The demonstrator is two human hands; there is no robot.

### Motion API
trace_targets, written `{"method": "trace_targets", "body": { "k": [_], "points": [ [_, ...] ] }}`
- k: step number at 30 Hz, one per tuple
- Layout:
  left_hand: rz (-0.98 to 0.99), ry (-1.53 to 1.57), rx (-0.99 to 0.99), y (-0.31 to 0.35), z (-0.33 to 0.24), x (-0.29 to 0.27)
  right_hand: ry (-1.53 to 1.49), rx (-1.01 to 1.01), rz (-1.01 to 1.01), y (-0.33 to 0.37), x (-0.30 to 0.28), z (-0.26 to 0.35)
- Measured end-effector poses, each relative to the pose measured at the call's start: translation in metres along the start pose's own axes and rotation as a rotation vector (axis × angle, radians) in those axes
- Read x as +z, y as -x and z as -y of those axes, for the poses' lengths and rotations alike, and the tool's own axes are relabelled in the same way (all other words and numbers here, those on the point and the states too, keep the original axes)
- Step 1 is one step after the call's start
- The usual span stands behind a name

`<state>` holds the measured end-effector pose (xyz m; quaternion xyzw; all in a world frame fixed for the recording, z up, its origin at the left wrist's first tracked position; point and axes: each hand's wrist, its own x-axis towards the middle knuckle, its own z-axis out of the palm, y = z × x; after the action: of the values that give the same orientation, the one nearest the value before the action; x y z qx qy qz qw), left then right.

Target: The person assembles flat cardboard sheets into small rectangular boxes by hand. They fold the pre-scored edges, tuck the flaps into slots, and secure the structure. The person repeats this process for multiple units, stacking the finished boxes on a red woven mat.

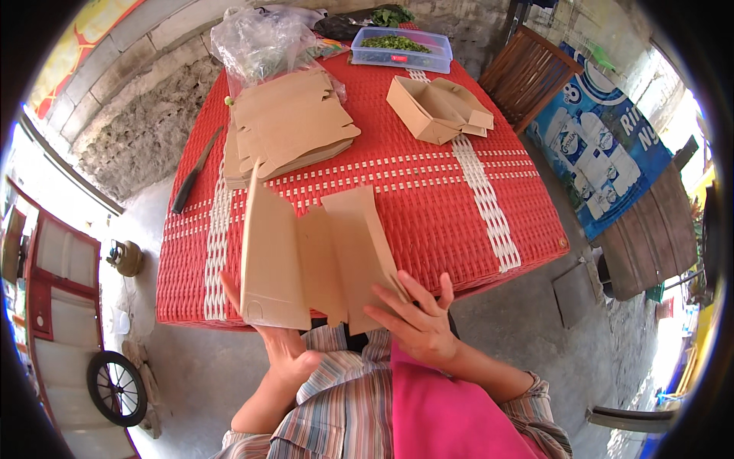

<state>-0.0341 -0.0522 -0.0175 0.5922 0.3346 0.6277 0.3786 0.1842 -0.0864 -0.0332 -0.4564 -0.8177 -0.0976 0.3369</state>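
Note:
A partly folded brown cardboard box (pixel 315 245) stands tilted at the table's near edge, its side panels raised and its middle creased. My left hand (pixel 283 348) presses the outer face of the left panel, with some fingers hidden behind it and the thumb sticking out. Against the right panel lies my right hand (pixel 420 321), its fingers spread over the near edge. The box is held between both palms. Beyond it, a stack of flat cardboard blanks (pixel 294 122) lies on the left of the red woven table (pixel 413 180). One formed, open cardboard box (pixel 436 107) sits farther right.
A dark-handled knife (pixel 196 172) lies along the table's left edge. At the back are a clear plastic bag (pixel 256 46) and a clear tub (pixel 401 50) of chopped greens. A wooden chair (pixel 531 76) stands beyond the right edge.

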Motion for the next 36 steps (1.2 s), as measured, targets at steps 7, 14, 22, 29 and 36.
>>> {"method": "trace_targets", "body": {
  "k": [7, 14, 22, 29, 36],
  "points": [
    [-0.142, -0.441, -0.024, -0.008, 0.002, -0.01, -0.487, 0.235, -0.064, -0.006, -0.001, 0.004],
    [-0.272, -0.299, -0.164, -0.01, 0.019, -0.037, -0.02, 0.315, 0.072, -0.014, -0.023, -0.017],
    [-0.66, -0.541, 0.089, -0.026, 0.006, -0.043, -0.123, 0.051, 0.242, 0.001, -0.011, -0.025],
    [0.738, -1.386, 0.34, -0.025, -0.034, -0.056, -0.104, 0.043, 0.15, 0.003, -0.006, -0.028],
    [0.706, -1.193, 0.01, -0.027, -0.06, -0.003, -0.153, 0.142, 0.056, 0.003, -0.007, -0.039]
  ]
}}
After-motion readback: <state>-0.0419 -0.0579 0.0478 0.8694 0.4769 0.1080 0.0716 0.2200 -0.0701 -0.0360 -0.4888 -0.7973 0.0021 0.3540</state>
